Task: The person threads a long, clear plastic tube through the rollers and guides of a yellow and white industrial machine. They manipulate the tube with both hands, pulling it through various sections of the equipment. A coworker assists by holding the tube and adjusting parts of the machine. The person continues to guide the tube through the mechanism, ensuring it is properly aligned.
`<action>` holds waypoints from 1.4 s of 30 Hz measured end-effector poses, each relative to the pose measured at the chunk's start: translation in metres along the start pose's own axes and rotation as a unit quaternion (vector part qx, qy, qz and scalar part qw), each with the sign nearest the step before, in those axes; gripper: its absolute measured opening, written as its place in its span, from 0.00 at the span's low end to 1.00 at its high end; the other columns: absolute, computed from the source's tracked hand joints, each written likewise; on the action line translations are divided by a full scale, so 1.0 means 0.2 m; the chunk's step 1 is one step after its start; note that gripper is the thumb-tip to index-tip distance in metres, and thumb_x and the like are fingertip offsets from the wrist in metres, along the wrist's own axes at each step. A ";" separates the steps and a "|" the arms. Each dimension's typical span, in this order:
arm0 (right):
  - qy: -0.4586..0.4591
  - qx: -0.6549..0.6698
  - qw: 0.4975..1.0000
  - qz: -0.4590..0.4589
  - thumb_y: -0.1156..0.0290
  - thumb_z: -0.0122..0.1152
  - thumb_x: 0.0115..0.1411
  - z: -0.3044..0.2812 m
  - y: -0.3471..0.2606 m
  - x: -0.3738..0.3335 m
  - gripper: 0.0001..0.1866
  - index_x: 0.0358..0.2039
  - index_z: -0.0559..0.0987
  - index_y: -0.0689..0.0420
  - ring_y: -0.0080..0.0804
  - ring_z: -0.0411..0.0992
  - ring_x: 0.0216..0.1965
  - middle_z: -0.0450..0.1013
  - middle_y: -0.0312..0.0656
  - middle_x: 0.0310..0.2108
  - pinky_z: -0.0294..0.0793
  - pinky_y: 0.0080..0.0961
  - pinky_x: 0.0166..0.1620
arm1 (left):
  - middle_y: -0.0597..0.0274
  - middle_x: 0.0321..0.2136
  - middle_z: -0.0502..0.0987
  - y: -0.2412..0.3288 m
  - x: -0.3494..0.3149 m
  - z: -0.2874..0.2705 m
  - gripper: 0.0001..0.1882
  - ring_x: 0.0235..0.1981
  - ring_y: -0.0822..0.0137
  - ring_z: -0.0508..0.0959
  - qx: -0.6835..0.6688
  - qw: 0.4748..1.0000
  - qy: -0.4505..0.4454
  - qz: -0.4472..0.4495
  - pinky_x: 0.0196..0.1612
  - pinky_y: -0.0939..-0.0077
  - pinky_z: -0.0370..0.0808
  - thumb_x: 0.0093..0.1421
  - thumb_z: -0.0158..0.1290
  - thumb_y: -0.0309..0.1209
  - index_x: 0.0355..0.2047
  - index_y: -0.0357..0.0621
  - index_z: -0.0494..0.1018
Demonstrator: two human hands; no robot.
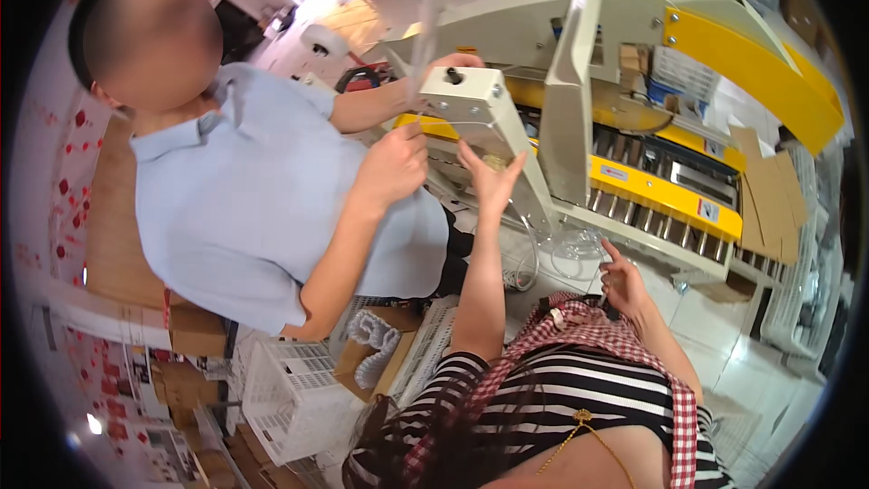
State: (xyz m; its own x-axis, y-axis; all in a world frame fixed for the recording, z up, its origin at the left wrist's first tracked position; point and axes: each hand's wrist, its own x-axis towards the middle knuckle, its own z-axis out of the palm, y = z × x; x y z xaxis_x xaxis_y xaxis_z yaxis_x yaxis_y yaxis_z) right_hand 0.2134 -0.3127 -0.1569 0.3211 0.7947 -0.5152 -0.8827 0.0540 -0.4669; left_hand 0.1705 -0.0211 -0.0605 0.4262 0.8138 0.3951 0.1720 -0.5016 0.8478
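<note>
My left hand (491, 183) reaches up to the cream machine post (520, 140), its fingers spread beside a small yellowish piece (494, 161) on the post's underside. Whether the fingers touch that piece I cannot tell. Lower and to the right, my right hand (625, 282) has its index finger stretched out and the others loosely bent, with nothing visible in it. Just beyond it hangs a loop of clear strip or tubing (572, 249). Across from me, a co-worker's closed hand (396, 163) is close to the post; their other hand (459, 62) is partly behind it.
A roller conveyor machine with yellow side rails (665, 195) stretches to the right. Flattened cardboard (769, 204) leans at its end. A co-worker in a light blue shirt (244, 190) stands at the left. White plastic crates (290, 389) and an open carton (398, 330) stand below.
</note>
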 end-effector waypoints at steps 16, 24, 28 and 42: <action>0.047 -0.103 0.989 -0.092 0.85 0.57 0.51 0.08 0.05 -0.17 0.33 0.58 0.61 0.55 0.25 0.69 0.36 0.71 0.42 0.36 0.69 0.16 0.41 | 0.37 0.57 0.45 0.00 0.00 0.00 0.59 0.59 0.48 0.49 0.011 1.000 -0.003 -0.018 0.61 0.60 0.49 0.40 0.67 0.40 0.59 0.26 0.38; 0.050 0.009 0.996 -0.067 0.85 0.45 0.58 0.04 0.04 -0.18 0.21 0.54 0.63 0.63 0.39 0.71 0.44 0.68 0.52 0.43 0.71 0.26 0.51 | 0.37 0.56 0.46 -0.05 0.01 -0.02 0.59 0.57 0.46 0.53 0.023 1.000 0.008 -0.014 0.58 0.59 0.56 0.38 0.68 0.38 0.59 0.28 0.39; 0.063 0.028 0.996 -0.064 0.86 0.41 0.58 0.01 0.02 -0.17 0.25 0.57 0.59 0.61 0.40 0.68 0.49 0.65 0.55 0.48 0.67 0.31 0.55 | 0.37 0.55 0.47 -0.04 0.01 0.02 0.58 0.57 0.46 0.53 0.014 1.000 -0.003 -0.004 0.57 0.57 0.55 0.39 0.67 0.39 0.59 0.29 0.39; 0.160 -0.090 0.977 -0.107 0.91 0.38 0.50 -0.16 -0.77 0.35 0.49 0.64 0.34 0.33 0.42 0.65 0.49 0.51 0.56 0.60 0.73 0.42 0.41 | 0.53 0.51 0.67 -0.08 0.06 0.01 0.29 0.51 0.61 0.66 0.022 0.988 -0.151 0.003 0.55 0.70 0.61 0.55 0.56 0.34 0.55 0.37 0.61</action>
State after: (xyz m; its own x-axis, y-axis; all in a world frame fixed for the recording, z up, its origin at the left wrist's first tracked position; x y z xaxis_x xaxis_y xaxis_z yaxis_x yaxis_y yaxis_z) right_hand 0.3828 -0.2838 -0.1439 0.6079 0.5460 -0.5765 -0.7182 0.0686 -0.6924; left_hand 0.1752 -0.0043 -0.0693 0.6714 0.6899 0.2707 0.2048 -0.5238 0.8268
